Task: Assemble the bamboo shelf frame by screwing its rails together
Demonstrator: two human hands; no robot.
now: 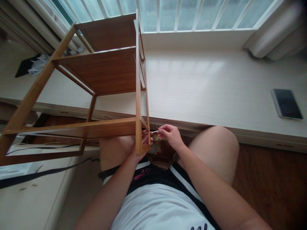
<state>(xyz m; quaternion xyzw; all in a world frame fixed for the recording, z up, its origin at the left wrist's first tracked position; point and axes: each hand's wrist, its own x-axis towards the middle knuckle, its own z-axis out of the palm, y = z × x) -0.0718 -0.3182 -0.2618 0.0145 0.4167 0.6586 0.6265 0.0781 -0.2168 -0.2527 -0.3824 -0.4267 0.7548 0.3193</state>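
A wooden shelf rack (103, 72) leans across the left half of the view, its bare boards and slim posts tilted toward my lap. My left hand (144, 138) is closed around the rack's lower end, partly hidden behind the near post. Just right of that post, my right hand (170, 134) pinches a thin metal rod (155, 131) between thumb and fingertips. The rod points left at the rack's post; I cannot tell whether its tip sits in a hole.
A pale window ledge (192, 86) spans the area ahead, with a dark phone (287, 103) at its right. Crumpled plastic (39, 65) lies at the far left. A dark strap (48, 172) crosses a white cabinet (35, 204). My knees flank the work.
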